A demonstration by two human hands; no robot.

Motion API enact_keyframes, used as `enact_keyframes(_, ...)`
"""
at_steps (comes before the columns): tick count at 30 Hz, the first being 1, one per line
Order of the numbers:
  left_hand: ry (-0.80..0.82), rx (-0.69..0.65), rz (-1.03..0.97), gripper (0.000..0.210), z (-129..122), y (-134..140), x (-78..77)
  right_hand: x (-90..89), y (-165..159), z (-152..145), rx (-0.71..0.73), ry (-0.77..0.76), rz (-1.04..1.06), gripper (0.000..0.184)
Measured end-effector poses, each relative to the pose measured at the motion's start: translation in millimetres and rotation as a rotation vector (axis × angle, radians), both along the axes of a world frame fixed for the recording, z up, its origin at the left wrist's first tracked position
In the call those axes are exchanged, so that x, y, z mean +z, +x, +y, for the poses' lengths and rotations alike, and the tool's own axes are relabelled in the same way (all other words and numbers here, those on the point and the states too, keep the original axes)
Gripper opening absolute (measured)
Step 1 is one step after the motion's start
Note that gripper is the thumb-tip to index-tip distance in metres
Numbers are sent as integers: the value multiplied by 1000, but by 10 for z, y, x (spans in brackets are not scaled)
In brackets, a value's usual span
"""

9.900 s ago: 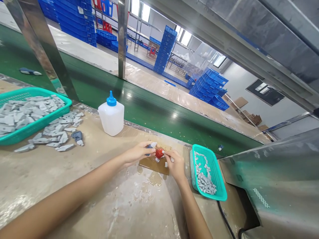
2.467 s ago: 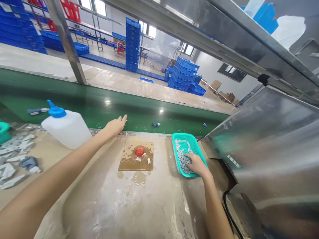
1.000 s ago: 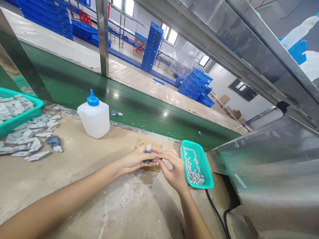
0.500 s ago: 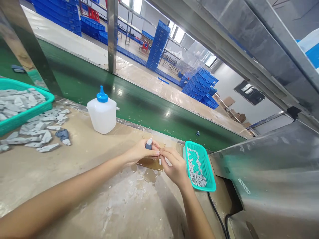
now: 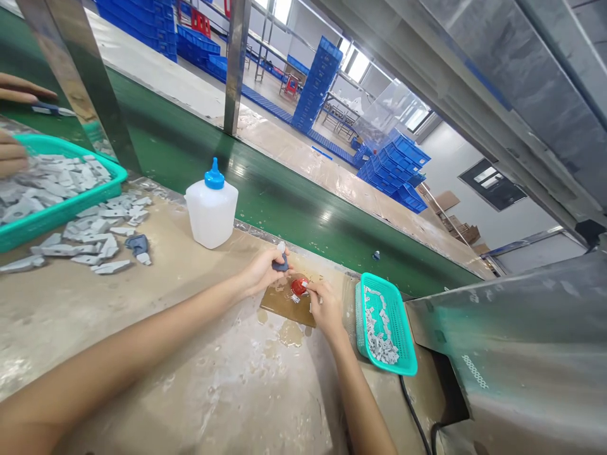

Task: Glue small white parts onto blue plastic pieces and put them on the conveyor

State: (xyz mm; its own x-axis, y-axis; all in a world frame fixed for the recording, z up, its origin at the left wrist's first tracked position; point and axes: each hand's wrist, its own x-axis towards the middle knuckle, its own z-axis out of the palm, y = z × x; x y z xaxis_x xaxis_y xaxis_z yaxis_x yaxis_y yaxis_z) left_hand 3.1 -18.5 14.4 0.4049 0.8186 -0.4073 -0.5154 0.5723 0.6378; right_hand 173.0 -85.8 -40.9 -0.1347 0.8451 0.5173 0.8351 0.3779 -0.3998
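Note:
My left hand (image 5: 260,273) is closed on a dark blue-grey plastic part (image 5: 280,261) with a pale grey tip pointing up. My right hand (image 5: 326,306) pinches a small pale grey piece (image 5: 305,285) at the edge of a round red pad (image 5: 299,286). That pad rests on a wet brown board (image 5: 279,304) on the bench. Another small pale piece (image 5: 295,298) lies at the pad's near edge. Beyond my left hand stands a white squeeze bottle (image 5: 212,213) with a blue nozzle cap.
At right is a green basket (image 5: 411,354) of small grey pieces, beside a metal panel (image 5: 531,341). Several grey parts (image 5: 92,240) lie at left by a larger green basket (image 5: 116,183). Another person's hand (image 5: 12,155) reaches over it. A green conveyor (image 5: 294,218) runs behind.
My hands have moved apart, uncovering the red pad. My right hand has come down to the pad with the small piece. Another person's hands have entered at far left.

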Motion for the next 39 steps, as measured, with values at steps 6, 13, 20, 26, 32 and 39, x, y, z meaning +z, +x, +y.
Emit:
enact_keyframes(6, -11, -65, 41, 15, -8, 11, -67, -36, 17, 13, -2, 28, -43, 24)
enact_keyframes(13, 110, -173, 87, 25, -9, 3, -126, -6, -21, -21, 15, 61, -63, 24)
enact_keyframes(20, 219, -188, 194, 24, -29, 15, -157, 204, -121, -75, -84, 21, 287, 14)
enact_keyframes(26, 255, -271, 209, 19, -93, 29, -105, 271, -183, -65, -91, 9, 473, 14)
enact_keyframes(32, 276, -277, 181, 21, -110, 31, -141, 247, -203, -78, -71, 6, 430, 14)
enact_keyframes(39, 176, -244, 73, 36, -129, 72, -211, 330, -218, -127, -7, -29, 372, 19)
